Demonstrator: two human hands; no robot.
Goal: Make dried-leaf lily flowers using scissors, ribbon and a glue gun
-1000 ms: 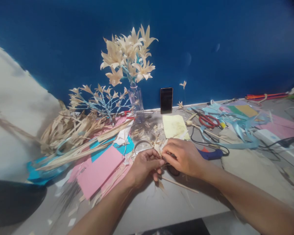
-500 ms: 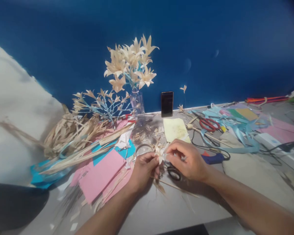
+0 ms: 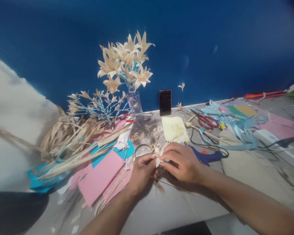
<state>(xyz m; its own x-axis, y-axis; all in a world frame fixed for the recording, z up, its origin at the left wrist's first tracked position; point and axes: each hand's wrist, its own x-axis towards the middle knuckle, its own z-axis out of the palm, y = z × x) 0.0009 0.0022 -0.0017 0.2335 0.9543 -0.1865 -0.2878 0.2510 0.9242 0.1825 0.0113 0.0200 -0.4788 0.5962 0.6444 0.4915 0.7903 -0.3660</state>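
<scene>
Right at the centre of the dial, a small pale flower (image 3: pixel 158 156) is held over the tabletop (image 3: pixel 166 205), its petals splayed. From nine o'clock it is gripped by the pinched fingertips of the left hand (image 3: pixel 143 169); from three o'clock a petal appears to be nipped between thumb and finger of the right hand (image 3: pixel 185 163). How hard it is squeezed cannot be told.

And here is where trouble could be met: the petals look thin and dry, so one could be torn or creased if the hands are pulled apart. Should both pinches be loosened, the flower could be dropped among the pale scraps (image 3: pixel 158 130) at twelve o'clock and easily lost, so closely is its colour matched.

Over at three o'clock, the blue glue gun (image 3: pixel 209 157) is parked just beside the right hand; it could be knocked by a wide wrist swing, or its black cord (image 3: pixel 191 138), at two o'clock, snagged.
</scene>
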